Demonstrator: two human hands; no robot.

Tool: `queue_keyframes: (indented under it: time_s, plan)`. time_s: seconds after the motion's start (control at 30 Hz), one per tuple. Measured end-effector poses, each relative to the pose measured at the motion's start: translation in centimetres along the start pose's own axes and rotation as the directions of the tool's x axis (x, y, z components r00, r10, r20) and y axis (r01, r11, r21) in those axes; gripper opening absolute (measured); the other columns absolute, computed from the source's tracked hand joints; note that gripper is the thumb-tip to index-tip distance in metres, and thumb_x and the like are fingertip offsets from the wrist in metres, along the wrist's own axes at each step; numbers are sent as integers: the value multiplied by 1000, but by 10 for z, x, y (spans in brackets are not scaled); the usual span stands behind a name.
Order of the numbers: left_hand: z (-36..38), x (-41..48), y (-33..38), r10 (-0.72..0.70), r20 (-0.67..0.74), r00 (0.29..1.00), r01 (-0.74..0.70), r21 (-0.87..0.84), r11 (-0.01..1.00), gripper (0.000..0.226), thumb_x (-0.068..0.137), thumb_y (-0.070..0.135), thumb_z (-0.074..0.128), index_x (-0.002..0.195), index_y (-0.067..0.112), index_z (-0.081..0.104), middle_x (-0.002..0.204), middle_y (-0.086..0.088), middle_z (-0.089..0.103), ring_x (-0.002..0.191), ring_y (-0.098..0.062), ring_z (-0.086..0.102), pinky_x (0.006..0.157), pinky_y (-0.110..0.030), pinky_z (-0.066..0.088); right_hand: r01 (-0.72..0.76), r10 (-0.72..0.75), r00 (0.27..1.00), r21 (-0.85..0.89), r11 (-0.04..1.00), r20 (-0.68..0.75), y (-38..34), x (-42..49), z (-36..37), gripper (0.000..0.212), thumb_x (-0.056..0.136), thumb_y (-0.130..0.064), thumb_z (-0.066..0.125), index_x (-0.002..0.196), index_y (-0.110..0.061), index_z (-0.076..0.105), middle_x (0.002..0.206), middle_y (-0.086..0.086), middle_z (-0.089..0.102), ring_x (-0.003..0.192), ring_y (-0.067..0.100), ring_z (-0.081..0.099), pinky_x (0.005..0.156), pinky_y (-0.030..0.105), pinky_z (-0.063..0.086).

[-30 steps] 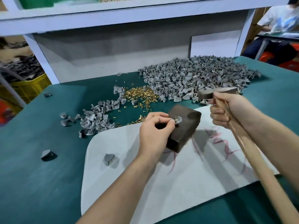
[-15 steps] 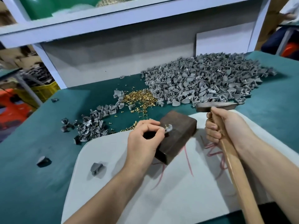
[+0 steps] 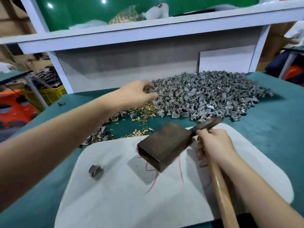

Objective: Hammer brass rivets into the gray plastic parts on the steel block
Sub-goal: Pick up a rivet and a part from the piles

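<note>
Left hand (image 3: pixel 139 94) is stretched out to 11 o'clock from the steel block (image 3: pixel 164 145), right at the near-left edge of the big heap of gray plastic parts (image 3: pixel 205 96). Its fingers are curved downward with the thumb opposite them, and something gray sits in between, but the blur is heavy and it cannot be told whether they have hold of a piece.

Right hand (image 3: pixel 215 145) is wrapped firmly round the wooden handle of the hammer (image 3: pixel 218 186), gripping high up, fingers clamped. The dark hammer head (image 3: pixel 207 124) lies at 2 o'clock from the block, just beside its far corner.

The block itself lies on the white mat (image 3: pixel 115 203), turned at an angle, with red threads (image 3: pixel 151 178) trailing out at its near end. The heap of parts spreads from 12 to 2 o'clock across the green table cover (image 3: pixel 271 129). The brass rivets (image 3: pixel 146 109) are scattered at 11 o'clock, between the block and the reaching hand. A smaller cluster of gray pieces (image 3: pixel 98 135) sits at 10 o'clock under the forearm, and one lone gray part (image 3: pixel 95 170) rests on the mat at 8 o'clock.
</note>
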State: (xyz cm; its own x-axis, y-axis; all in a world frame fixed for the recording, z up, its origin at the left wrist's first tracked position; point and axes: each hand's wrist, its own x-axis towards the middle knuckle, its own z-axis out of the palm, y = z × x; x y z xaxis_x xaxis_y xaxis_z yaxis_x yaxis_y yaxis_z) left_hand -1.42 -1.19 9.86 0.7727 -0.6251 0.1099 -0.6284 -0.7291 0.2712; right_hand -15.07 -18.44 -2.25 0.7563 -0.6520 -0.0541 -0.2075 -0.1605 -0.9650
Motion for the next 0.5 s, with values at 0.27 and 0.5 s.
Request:
queue_keyframes:
  time_s: [0.27,0.5]
  plan:
    - [75,-163,-72,-248,178,952,84,629,773,29,101,43,27,124,27,35,120,5,30,95,-15,47,65,-35,48,93,-185,979,-625,775,-83,1,-5,-1,32,85,-33,47,65,-9,55,69,10,55,69,33,51,63,30,41]
    - [78,-100,-71,-145,-117,982,160,129,979,30,96,6,35,118,19,48,90,-3,61,78,-26,56,71,-38,47,81,-240,967,-795,601,-83,1,-9,-7,34,88,-42,50,85,-12,64,99,16,64,92,36,59,67,32,35]
